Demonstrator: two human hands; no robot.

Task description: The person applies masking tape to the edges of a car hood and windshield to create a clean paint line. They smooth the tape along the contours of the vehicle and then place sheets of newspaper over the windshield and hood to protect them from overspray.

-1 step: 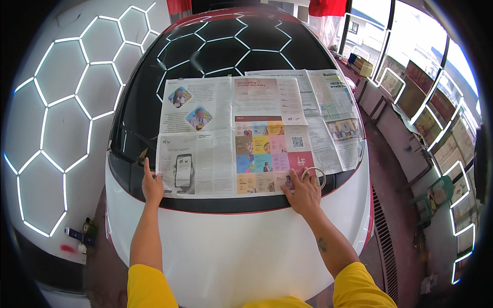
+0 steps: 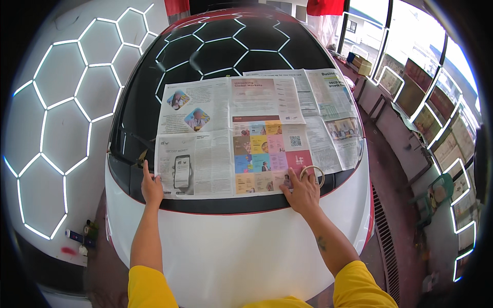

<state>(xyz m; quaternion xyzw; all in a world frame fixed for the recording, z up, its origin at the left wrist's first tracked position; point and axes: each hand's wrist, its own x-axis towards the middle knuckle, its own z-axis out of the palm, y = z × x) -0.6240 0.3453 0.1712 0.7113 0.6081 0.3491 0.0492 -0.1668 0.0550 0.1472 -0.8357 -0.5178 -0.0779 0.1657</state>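
A spread of newspaper (image 2: pixel 210 154) lies over the lower part of a car's dark rear window (image 2: pixel 221 54). Its left lower edge is pinched by my left hand (image 2: pixel 152 189), with the thumb on the paper and the index finger stretched up beside it. My right hand (image 2: pixel 305 195) rests on the lower right of this spread, fingers spread on the paper. A pale roll of tape (image 2: pixel 322 176) hangs round its fingers. Partly under the first spread, a second newspaper sheet (image 2: pixel 336 110) covers the window's right side.
Below the paper is the car's white rear panel (image 2: pixel 231 246). A rear wiper (image 2: pixel 137 137) shows left of the newspaper. Hexagonal light tubes (image 2: pixel 77 97) line the left wall. At right stand a green plastic chair (image 2: pixel 436 197) and a floor grate (image 2: pixel 384 246).
The left newspaper spread has shifted slightly to the left, its upper part most. Both hands stay nearly in place.
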